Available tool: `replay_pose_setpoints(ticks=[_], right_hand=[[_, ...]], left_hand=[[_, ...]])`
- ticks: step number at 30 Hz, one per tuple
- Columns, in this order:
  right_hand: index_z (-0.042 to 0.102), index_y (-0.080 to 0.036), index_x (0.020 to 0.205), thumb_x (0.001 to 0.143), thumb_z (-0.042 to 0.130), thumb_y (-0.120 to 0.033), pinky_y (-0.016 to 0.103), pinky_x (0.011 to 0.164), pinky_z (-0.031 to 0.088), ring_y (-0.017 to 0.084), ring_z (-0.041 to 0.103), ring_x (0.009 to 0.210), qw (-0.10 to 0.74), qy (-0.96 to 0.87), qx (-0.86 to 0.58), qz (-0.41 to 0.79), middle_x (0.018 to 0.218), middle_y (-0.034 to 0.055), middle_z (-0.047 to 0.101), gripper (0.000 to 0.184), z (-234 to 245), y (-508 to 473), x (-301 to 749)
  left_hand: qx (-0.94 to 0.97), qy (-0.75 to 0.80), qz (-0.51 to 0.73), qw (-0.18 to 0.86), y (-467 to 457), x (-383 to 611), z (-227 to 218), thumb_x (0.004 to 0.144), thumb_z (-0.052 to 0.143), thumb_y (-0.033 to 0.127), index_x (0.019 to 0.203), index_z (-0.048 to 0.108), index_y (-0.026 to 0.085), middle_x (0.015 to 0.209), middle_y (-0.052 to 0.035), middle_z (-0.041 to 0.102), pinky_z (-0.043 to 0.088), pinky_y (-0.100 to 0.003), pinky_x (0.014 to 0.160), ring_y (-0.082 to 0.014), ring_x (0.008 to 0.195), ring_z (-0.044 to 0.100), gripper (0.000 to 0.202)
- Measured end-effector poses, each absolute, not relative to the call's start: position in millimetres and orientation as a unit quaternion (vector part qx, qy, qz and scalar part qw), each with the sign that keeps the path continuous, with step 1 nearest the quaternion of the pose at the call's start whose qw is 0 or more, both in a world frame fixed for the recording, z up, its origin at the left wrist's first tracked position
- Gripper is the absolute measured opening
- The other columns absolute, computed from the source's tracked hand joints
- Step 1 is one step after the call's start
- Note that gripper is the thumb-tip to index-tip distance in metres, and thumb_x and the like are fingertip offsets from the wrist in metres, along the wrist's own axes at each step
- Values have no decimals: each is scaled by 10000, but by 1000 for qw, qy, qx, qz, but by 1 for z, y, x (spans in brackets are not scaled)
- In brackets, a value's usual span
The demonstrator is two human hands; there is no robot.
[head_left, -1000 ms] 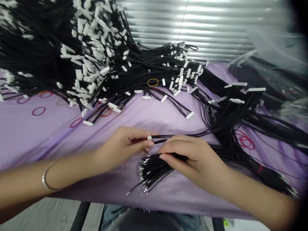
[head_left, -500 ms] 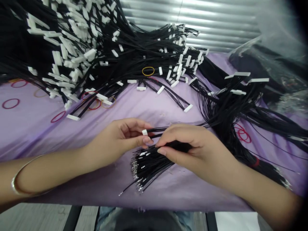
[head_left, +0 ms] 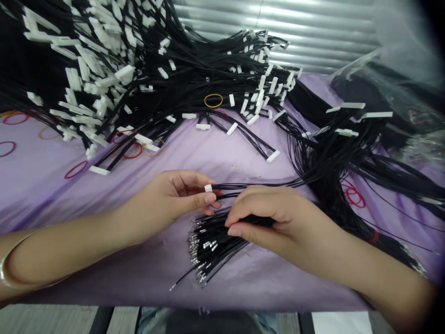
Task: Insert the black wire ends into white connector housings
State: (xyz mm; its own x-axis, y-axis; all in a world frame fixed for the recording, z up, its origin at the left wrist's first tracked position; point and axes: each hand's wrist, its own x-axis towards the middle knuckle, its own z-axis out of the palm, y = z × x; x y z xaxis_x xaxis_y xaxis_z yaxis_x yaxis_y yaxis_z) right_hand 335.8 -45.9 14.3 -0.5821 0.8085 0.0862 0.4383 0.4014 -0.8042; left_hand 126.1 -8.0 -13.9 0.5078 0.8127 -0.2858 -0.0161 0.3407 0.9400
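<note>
A small white connector (head_left: pixel 208 188) is pinched between the thumb and fingers of my left hand (head_left: pixel 184 192). Black wires (head_left: pixel 239 186) run from it to the right, passing behind my right hand (head_left: pixel 267 208). The thumb and forefinger of that hand are closed together over a bundle of loose black wires (head_left: pixel 215 253) with metal terminals at their left ends. Whatever lies between those fingertips is too small to make out. One wire of the bundle sticks out toward the lower left.
A large heap of black cables with white connectors (head_left: pixel 86 69) covers the back left. More cables (head_left: pixel 333 162) lie at the right, beside clear plastic bags (head_left: pixel 389 88). Red rubber bands (head_left: pixel 75 170) and a yellow one (head_left: pixel 213 100) lie about. Purple sheeting (head_left: pixel 146 278) covers the table.
My right hand has moved slightly down, away from the connector and onto the loose wires. My left hand still holds the connector. The view has shifted a little.
</note>
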Motion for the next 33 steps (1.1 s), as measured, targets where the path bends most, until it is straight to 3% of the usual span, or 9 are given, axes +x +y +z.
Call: replay_pose_setpoints(ticks=[6,12,18,23,29,33], right_hand=[[577,-166,835,882,573,-153,163,713,442,61,579,778,213,-812,-419,347,864,-18,646,49,19,-49,334],[661,-169,957,910,560,-181,131,751,446,31,598,816,264,-805,-384,367,903,-25,669,111,16,-45,338],[697,-114,889,876,594,-147,138,834,482,54,631,906,280,-775,-364,433,984,29,683,109,22,-45,338],[710,-138,829,820,653,-140,106,668,501,40,650,755,308,-714,-419,468,839,-12,710,57,27,-44,338],[724,-145,708,737,661,-48,117,483,386,9,520,545,320,-751,-478,324,655,-34,633,119,23,-39,340],[733,-142,701,725,630,-19,143,476,359,11,499,528,298,-781,-479,266,650,-21,611,161,17,-36,341]], left_hand=[[493,400,260,727,-7,127,-8,814,675,110,872,688,132,719,23,716,521,-108,645,-57,646,649,63],[489,396,251,736,-6,127,-5,835,634,57,856,692,131,716,19,721,502,-71,651,-42,657,648,96],[500,391,247,732,-5,127,-6,833,661,116,855,694,140,711,18,709,510,-101,647,-61,650,644,47],[482,394,264,736,-6,126,-8,812,697,133,890,699,165,751,17,726,520,-118,656,-69,656,653,84],[459,365,246,772,-6,124,-10,821,722,209,876,722,153,786,-22,734,546,-131,638,-99,673,676,78],[426,366,219,798,-4,125,-10,852,679,156,907,726,148,806,-23,738,555,-121,651,-92,676,684,73]])
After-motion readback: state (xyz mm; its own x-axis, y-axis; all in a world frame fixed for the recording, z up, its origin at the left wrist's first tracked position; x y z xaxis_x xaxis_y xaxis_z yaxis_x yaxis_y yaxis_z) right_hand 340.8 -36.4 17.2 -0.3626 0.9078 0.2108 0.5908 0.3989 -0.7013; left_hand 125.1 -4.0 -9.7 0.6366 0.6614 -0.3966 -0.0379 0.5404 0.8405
